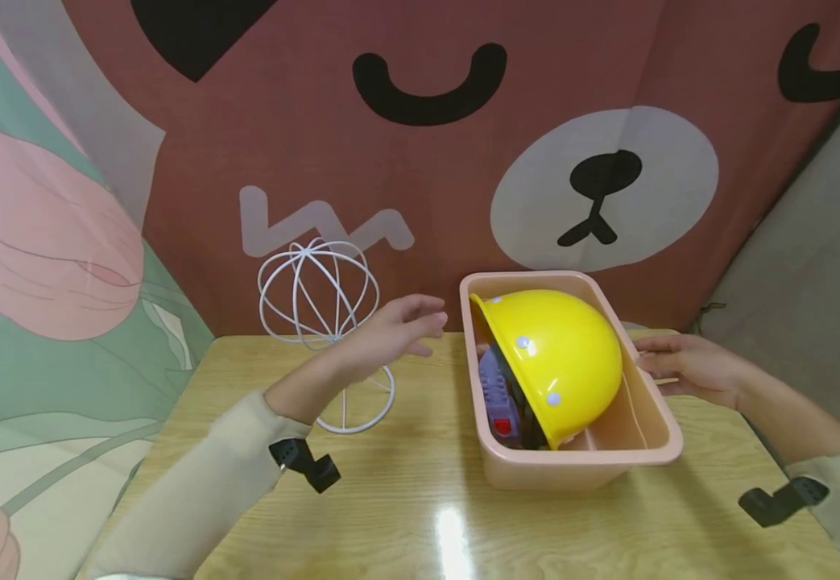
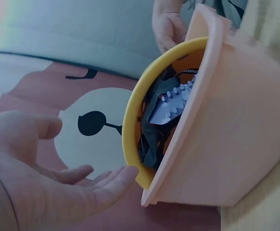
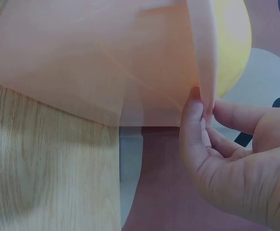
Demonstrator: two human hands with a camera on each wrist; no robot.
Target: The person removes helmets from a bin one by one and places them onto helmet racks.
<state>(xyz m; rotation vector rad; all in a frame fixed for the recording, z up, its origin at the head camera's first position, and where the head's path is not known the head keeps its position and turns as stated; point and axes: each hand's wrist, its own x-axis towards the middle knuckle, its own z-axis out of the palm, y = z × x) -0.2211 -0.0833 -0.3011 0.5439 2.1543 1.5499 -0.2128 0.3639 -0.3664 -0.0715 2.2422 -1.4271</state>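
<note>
Head view: left hand [image 1: 394,332] reaches forward, released; right hand [image 1: 702,369] grips the pink bin [image 1: 553,474] by its rim.

No text, label, brand, number or sign to be read in any of the three views. Left of centre in the head view, on the wall cloth [image 1: 420,177], just a pale zigzag [image 1: 318,223], not formed into letters; right of centre, on the purple item [image 1: 494,387] in the pink tub [image 1: 579,457], a red patch [image 1: 502,427], too small for making out any lettering.
</note>
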